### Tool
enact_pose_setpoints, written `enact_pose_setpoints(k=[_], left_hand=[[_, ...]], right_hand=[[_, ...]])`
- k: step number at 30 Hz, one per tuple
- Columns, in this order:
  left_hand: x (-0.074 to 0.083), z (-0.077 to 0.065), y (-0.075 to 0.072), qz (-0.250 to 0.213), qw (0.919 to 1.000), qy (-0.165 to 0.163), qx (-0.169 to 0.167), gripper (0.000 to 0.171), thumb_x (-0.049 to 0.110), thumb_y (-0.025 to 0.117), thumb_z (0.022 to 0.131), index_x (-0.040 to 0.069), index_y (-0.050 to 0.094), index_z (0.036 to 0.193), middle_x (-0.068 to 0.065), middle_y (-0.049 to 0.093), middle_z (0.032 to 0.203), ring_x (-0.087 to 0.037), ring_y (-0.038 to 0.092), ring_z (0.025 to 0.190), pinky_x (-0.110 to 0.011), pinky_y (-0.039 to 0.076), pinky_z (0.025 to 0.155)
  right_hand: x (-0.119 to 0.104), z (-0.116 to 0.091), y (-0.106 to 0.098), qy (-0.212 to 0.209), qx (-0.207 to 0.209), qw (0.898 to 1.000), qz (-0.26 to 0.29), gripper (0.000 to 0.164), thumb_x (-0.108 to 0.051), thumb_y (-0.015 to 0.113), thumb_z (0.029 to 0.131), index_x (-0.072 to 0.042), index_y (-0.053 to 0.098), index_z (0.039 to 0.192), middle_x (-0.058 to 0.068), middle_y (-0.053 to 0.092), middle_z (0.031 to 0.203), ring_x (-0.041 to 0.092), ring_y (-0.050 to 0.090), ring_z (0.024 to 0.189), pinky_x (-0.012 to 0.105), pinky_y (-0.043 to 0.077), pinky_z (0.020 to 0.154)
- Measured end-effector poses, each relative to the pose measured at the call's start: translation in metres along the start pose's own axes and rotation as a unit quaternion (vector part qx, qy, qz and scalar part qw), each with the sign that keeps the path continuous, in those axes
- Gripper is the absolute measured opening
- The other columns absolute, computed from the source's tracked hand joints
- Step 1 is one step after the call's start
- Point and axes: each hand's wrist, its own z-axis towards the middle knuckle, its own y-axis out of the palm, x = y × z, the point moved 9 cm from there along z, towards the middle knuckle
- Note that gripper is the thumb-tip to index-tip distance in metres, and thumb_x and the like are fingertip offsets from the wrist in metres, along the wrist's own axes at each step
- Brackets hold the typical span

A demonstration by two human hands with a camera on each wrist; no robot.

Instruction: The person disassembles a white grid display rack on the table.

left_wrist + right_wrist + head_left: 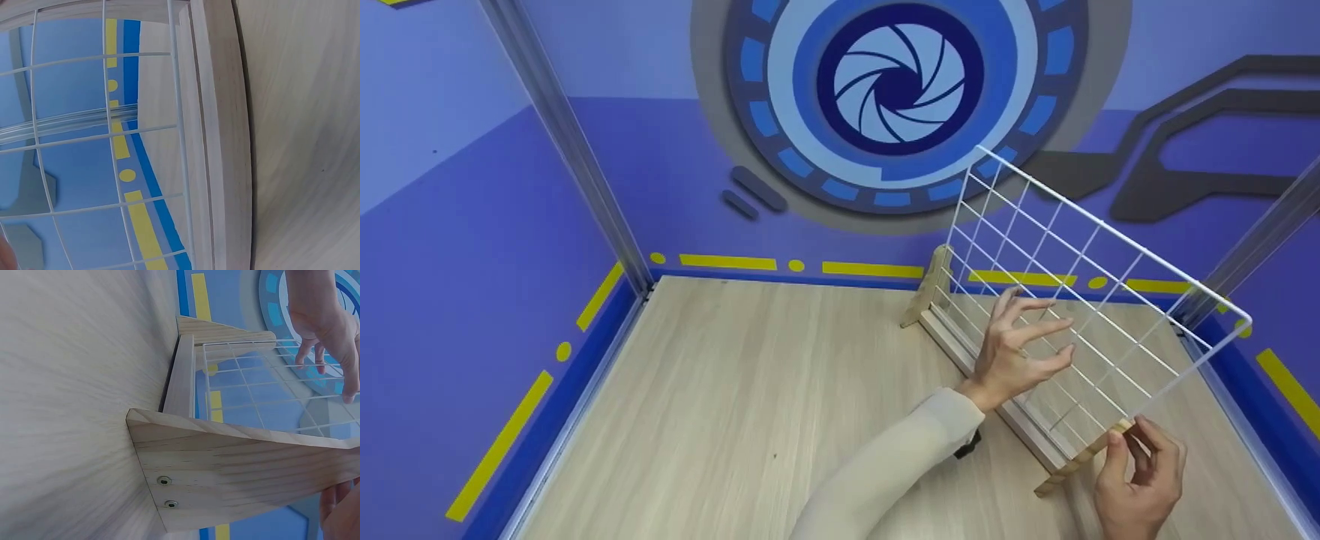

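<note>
Grid (1085, 256): white wire, standing on edge on the table (735, 390), between two wooden feet and above a wooden rail. The rail (1031, 427) runs along the grid's lower edge and has a lengthwise groove. Whether the bottom wire sits in that groove cannot be told. The far foot (931, 289) is at the grid's far end; the near foot (242, 461) is at its near end. Two bolts (164, 480) show on the near foot's outer face, the side away from the grid.

Left hand (1016, 349): in front of the grid's face, above the rail, fingers spread and bent, gripping nothing. Contact between its fingertips and the wires cannot be confirmed. The sleeve (900, 450) on that arm is pale; a black band (967, 445) shows beneath the wrist, on the grid's near side.

Right hand (1144, 476): at the grid's near lower corner, thumb and fingers pinching the upper end of the near foot. The two hands are apart.

Surroundings: behind the grid, a blue wall (637, 165) with yellow marks; to the grid's left, a metal post (562, 135).
</note>
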Motion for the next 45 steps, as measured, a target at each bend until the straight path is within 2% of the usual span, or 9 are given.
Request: enact_pose_setpoints(k=[6, 14, 27, 36, 41, 45], left_hand=[[0.002, 0.000, -0.001, -0.004, 1.0000, 0.000, -0.004, 0.032, 0.026, 0.091, 0.083, 0.015, 0.084, 0.111, -0.006, 0.073, 0.131, -0.021, 0.058, 0.139, -0.053, 0.035, 0.127], [0.003, 0.005, -0.004, -0.004, 1.0000, -0.003, -0.001, 0.031, 0.026, 0.091, 0.084, 0.015, 0.084, 0.112, -0.006, 0.073, 0.131, -0.014, 0.062, 0.133, -0.051, 0.032, 0.129], [0.008, 0.019, -0.005, 0.002, 1.0000, 0.001, -0.003, 0.030, 0.028, 0.090, 0.085, 0.018, 0.084, 0.113, -0.005, 0.074, 0.129, -0.012, 0.063, 0.130, -0.048, 0.031, 0.130], [0.011, 0.030, -0.009, 0.011, 0.9999, 0.003, -0.002, 0.031, 0.029, 0.089, 0.086, 0.018, 0.084, 0.114, -0.006, 0.074, 0.129, -0.014, 0.062, 0.133, -0.046, 0.031, 0.130], [0.011, 0.036, -0.010, -0.013, 0.9999, -0.004, -0.005, 0.031, 0.027, 0.089, 0.086, 0.015, 0.084, 0.115, -0.007, 0.073, 0.130, -0.020, 0.060, 0.136, -0.046, 0.031, 0.130], [0.012, 0.040, -0.011, -0.008, 1.0000, -0.001, -0.003, 0.031, 0.028, 0.089, 0.086, 0.016, 0.084, 0.115, -0.006, 0.073, 0.131, -0.020, 0.060, 0.135, -0.047, 0.033, 0.129]], right_hand=[[0.000, -0.001, 0.000, -0.001, -0.001, 1.000, 0.001, 0.034, 0.026, 0.060, 0.087, 0.031, 0.055, 0.120, 0.002, 0.061, 0.122, 0.014, 0.066, 0.113, 0.018, 0.055, 0.102], [-0.001, -0.002, 0.002, -0.004, -0.011, 1.000, -0.001, 0.034, 0.027, 0.059, 0.088, 0.032, 0.053, 0.120, 0.002, 0.060, 0.122, 0.014, 0.066, 0.113, 0.018, 0.055, 0.102], [0.002, -0.001, -0.002, -0.002, -0.003, 1.000, 0.003, 0.034, 0.026, 0.060, 0.088, 0.031, 0.054, 0.120, 0.002, 0.061, 0.120, 0.014, 0.067, 0.112, 0.018, 0.055, 0.102], [0.007, -0.001, -0.004, 0.000, 0.002, 1.000, 0.004, 0.034, 0.026, 0.061, 0.087, 0.031, 0.055, 0.120, 0.001, 0.061, 0.120, 0.013, 0.066, 0.112, 0.017, 0.055, 0.101], [0.004, 0.000, -0.003, -0.002, 0.005, 1.000, 0.013, 0.033, 0.026, 0.060, 0.087, 0.031, 0.055, 0.119, 0.002, 0.061, 0.120, 0.013, 0.067, 0.111, 0.018, 0.056, 0.101], [0.006, 0.001, -0.003, 0.000, 0.004, 1.000, 0.010, 0.034, 0.026, 0.060, 0.087, 0.031, 0.055, 0.120, 0.002, 0.061, 0.120, 0.014, 0.066, 0.111, 0.018, 0.056, 0.101]])
